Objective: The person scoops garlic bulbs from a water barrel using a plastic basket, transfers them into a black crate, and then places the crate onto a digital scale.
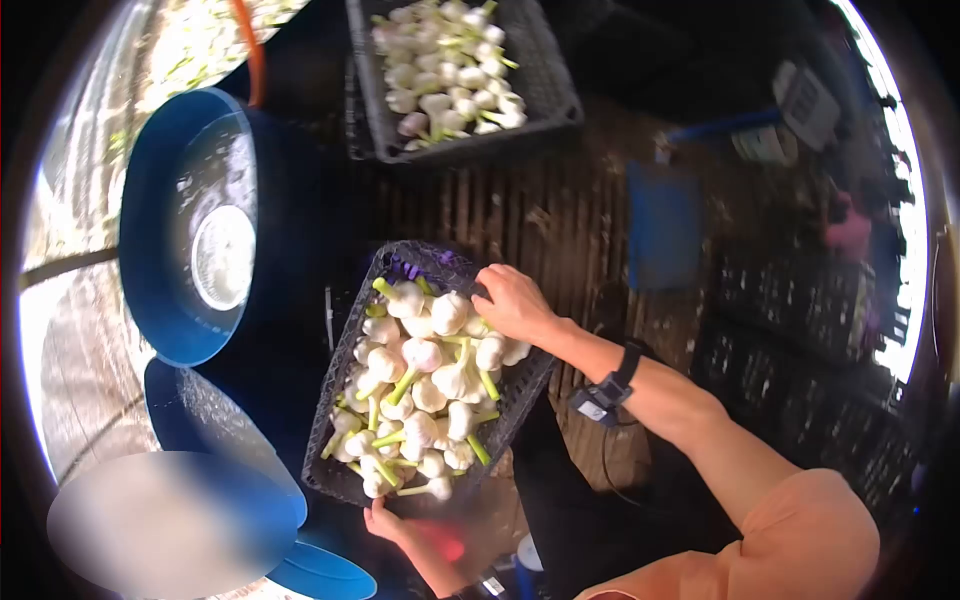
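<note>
A black plastic mesh crate [328,425] full of garlic bulbs [425,395] with short green stems is between my two hands. My right hand [515,305] is closed over the crate's far right rim, its thumb bent in over the edge near the bulbs. At the near end, my left hand [392,527] grips the crate's lower rim; its fingers are partly hidden beneath the crate. The crate sits at a slant in view, and what lies under it cannot be made out. A dark strap with a small device [608,392] is around my right wrist.
Another black crate [555,125] of garlic bulbs stands at the top. To the left is a large blue tub [135,230] with a round white thing inside, with other blue containers [320,572] below. Slatted wooden flooring [440,205] and stacked dark crates [790,320] lie beyond.
</note>
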Demonstrator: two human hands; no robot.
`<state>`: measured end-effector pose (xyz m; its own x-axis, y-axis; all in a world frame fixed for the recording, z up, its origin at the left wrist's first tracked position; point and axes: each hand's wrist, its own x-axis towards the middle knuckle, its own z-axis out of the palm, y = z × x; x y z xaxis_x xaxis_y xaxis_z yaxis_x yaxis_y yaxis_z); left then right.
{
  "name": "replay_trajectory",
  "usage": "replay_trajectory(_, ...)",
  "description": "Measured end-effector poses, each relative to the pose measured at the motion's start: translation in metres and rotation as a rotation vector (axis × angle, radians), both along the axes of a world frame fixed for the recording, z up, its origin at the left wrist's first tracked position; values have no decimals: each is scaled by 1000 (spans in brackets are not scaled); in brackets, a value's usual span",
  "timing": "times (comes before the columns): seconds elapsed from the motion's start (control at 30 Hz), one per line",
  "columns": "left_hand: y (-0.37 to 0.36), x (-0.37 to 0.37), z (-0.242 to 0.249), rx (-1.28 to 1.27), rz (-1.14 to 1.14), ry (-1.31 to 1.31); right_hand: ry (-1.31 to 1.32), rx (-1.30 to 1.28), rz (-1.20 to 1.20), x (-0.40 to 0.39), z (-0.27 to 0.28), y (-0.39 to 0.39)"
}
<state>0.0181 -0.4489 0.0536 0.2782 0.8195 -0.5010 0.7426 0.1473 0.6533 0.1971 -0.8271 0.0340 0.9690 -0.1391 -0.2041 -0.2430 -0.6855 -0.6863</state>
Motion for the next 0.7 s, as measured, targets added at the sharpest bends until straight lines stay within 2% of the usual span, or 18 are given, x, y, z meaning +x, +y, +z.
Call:
replay_trajectory(0.13,-18,24,40,-46,-200,-168,70,79,-178,-41,29,-50)
replay_trajectory(0.23,-65,57,93,-56,-446,-111,111,46,-302,-80,59,-105)
replay_trajectory(0.3,-105,75,102,-74,-592,-73,176,39,-412,-107,62,-155)
replay_trajectory(0.43,-213,88,78,-138,-751,-122,172,-43,-537,-150,61,-269)
replay_trajectory(0.53,-302,110,57,-220,-897,-44,209,-127,-619,-176,46,-351)
replay_trajectory(0.7,-438,112,-26,-368,-1069,23,320,-281,-771,-226,0,-483)
